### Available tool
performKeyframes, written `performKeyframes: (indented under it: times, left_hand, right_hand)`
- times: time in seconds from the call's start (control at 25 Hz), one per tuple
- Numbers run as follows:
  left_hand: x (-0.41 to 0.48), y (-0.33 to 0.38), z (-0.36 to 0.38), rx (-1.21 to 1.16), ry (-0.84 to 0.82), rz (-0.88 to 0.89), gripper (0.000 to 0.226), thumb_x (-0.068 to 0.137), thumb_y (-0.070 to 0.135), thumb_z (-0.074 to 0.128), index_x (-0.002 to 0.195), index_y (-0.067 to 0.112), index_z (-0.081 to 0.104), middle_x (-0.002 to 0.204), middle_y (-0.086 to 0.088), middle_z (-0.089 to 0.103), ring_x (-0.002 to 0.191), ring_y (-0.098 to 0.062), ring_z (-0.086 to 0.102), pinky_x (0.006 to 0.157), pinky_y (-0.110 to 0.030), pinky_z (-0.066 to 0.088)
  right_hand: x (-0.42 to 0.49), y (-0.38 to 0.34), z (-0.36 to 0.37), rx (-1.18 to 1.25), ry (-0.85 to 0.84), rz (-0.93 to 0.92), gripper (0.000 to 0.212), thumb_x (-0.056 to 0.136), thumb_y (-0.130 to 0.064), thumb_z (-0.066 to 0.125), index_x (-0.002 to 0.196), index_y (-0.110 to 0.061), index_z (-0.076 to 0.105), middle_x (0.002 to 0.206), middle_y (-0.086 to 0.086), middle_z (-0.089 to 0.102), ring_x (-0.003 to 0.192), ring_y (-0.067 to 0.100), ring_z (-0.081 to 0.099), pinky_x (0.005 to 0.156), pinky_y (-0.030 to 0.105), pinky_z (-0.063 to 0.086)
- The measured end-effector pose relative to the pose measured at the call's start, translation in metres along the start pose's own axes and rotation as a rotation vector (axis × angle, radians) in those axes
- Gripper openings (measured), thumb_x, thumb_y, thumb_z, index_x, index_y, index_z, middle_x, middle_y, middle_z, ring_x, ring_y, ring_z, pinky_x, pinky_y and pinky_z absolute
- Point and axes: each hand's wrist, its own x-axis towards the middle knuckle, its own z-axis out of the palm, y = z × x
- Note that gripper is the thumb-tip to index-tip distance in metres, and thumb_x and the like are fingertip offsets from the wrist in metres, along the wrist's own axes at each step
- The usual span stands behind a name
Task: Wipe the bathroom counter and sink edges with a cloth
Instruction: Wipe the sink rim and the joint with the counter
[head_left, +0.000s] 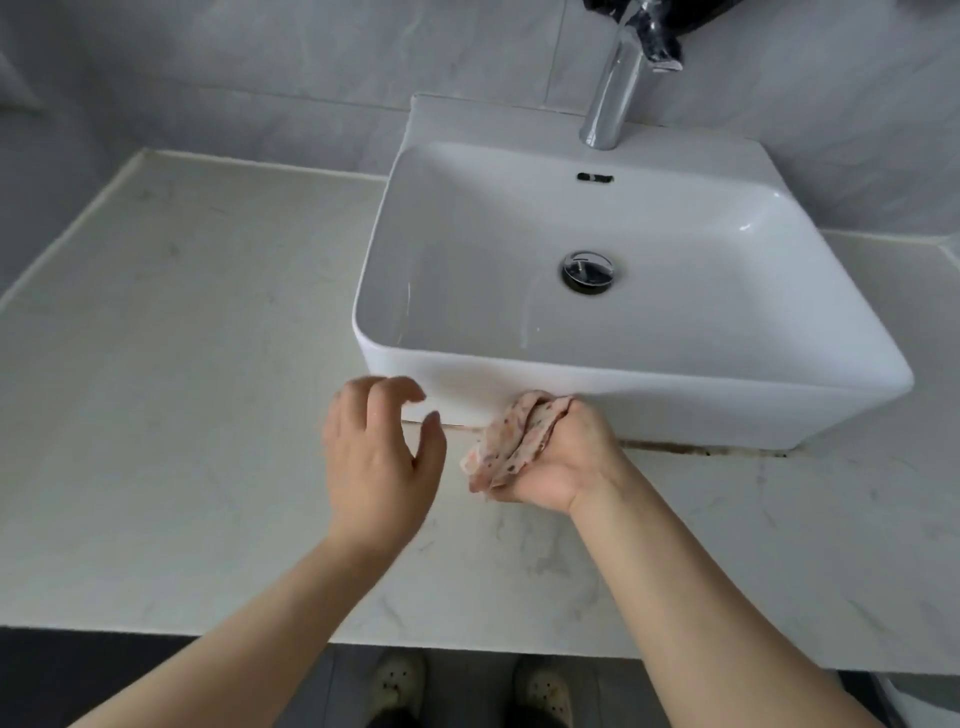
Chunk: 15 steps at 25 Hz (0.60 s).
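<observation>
My right hand (563, 460) clutches a crumpled, speckled pink cloth (511, 441) at the foot of the glossy white rectangular sink (675, 400), over the pale marbled counter (182, 364). My left hand (379, 452) hangs beside it, fingers loosely curled around nothing. The chrome faucet (615, 88) is cut off at the top, and the cloth hides my right fingertips.

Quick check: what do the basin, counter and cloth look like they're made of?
The basin: glossy white ceramic, by its bright highlights. The counter: pale veined stone or imitation, dull sheen. The cloth: soft speckled pinkish fabric, bunched in folds.
</observation>
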Motion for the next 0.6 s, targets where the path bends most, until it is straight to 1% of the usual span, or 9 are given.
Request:
performKeyframes:
  times: [0.04, 0.08, 0.16, 0.2, 0.32, 0.36, 0.44, 0.52, 0.6]
  left_hand:
    - [-0.008, 0.013, 0.006, -0.083, -0.042, -0.146, 0.027, 0.077, 0.040, 0.048, 0.092, 0.017, 0.050, 0.091, 0.003, 0.051, 0.086, -0.021, 0.050, 0.073, -0.021, 0.038]
    - [-0.014, 0.026, 0.012, -0.187, -0.147, -0.310, 0.033, 0.072, 0.052, 0.048, 0.087, 0.022, 0.049, 0.089, 0.009, 0.049, 0.083, -0.016, 0.050, 0.070, -0.017, 0.037]
    - [-0.018, 0.045, 0.023, -0.382, -0.354, -0.538, 0.041, 0.065, 0.067, 0.051, 0.086, 0.032, 0.053, 0.094, 0.013, 0.052, 0.085, -0.007, 0.053, 0.072, -0.018, 0.040]
    - [-0.018, 0.053, 0.027, -0.405, -0.400, -0.574, 0.037, 0.067, 0.063, 0.058, 0.088, 0.033, 0.056, 0.094, 0.012, 0.056, 0.083, -0.004, 0.054, 0.071, -0.020, 0.042]
    - [-0.015, 0.066, 0.034, -0.176, -0.363, -0.511, 0.009, 0.081, 0.034, 0.066, 0.083, 0.028, 0.060, 0.083, 0.010, 0.062, 0.075, -0.008, 0.055, 0.066, -0.025, 0.042]
    - [-0.014, 0.070, 0.035, -0.076, -0.372, -0.484, 0.006, 0.083, 0.030, 0.064, 0.082, 0.026, 0.059, 0.082, 0.009, 0.060, 0.077, -0.011, 0.054, 0.064, -0.025, 0.039]
    - [-0.009, 0.074, 0.037, -0.002, -0.383, -0.503, 0.010, 0.085, 0.023, 0.059, 0.076, 0.023, 0.054, 0.076, 0.008, 0.057, 0.071, -0.014, 0.052, 0.057, -0.022, 0.035]
    - [-0.005, 0.074, 0.037, -0.077, -0.297, -0.642, 0.019, 0.083, 0.014, 0.056, 0.068, 0.020, 0.047, 0.064, 0.005, 0.052, 0.059, -0.015, 0.047, 0.053, -0.025, 0.036]
    - [0.001, 0.066, 0.031, -0.345, -0.117, -0.891, 0.023, 0.082, 0.008, 0.051, 0.062, 0.015, 0.044, 0.056, 0.000, 0.046, 0.051, -0.017, 0.041, 0.050, -0.026, 0.033]
  right_hand:
    - [0.002, -0.001, -0.002, -0.007, 0.000, -0.020, 0.027, 0.070, -0.004, 0.026, 0.049, -0.017, 0.035, 0.054, 0.007, 0.042, 0.059, 0.021, 0.050, 0.076, 0.030, 0.031]
    - [0.004, -0.001, -0.006, -0.015, -0.002, -0.039, 0.025, 0.069, -0.003, 0.027, 0.050, -0.016, 0.037, 0.054, 0.004, 0.038, 0.052, 0.020, 0.042, 0.068, 0.026, 0.030]
    - [0.007, -0.004, -0.014, -0.043, -0.051, -0.041, 0.028, 0.083, -0.008, 0.027, 0.063, -0.013, 0.046, 0.065, 0.005, 0.043, 0.057, 0.019, 0.044, 0.063, 0.027, 0.034]
    - [0.005, -0.006, -0.016, -0.079, -0.086, -0.031, 0.029, 0.087, -0.011, 0.027, 0.067, -0.013, 0.047, 0.067, 0.006, 0.046, 0.058, 0.020, 0.049, 0.063, 0.029, 0.036]
    - [-0.003, -0.010, -0.019, -0.233, -0.152, 0.041, 0.018, 0.066, -0.008, 0.028, 0.054, -0.020, 0.032, 0.049, 0.002, 0.045, 0.041, 0.020, 0.055, 0.066, 0.026, 0.029]
    - [-0.006, -0.010, -0.021, -0.303, -0.164, 0.049, 0.017, 0.065, -0.011, 0.027, 0.053, -0.022, 0.027, 0.049, 0.001, 0.043, 0.041, 0.020, 0.053, 0.066, 0.026, 0.027]
    - [-0.011, -0.013, -0.024, -0.399, -0.208, 0.048, 0.022, 0.076, -0.017, 0.028, 0.055, -0.023, 0.027, 0.050, 0.000, 0.042, 0.042, 0.019, 0.048, 0.061, 0.027, 0.029]
    - [-0.021, -0.020, -0.029, -0.478, -0.236, 0.022, 0.022, 0.085, -0.023, 0.037, 0.064, -0.021, 0.045, 0.050, -0.002, 0.049, 0.046, 0.018, 0.047, 0.056, 0.028, 0.031]
    - [-0.034, -0.033, -0.033, -0.669, -0.189, -0.092, 0.019, 0.092, -0.029, 0.044, 0.086, -0.017, 0.058, 0.074, 0.000, 0.061, 0.064, 0.015, 0.055, 0.059, 0.029, 0.037]
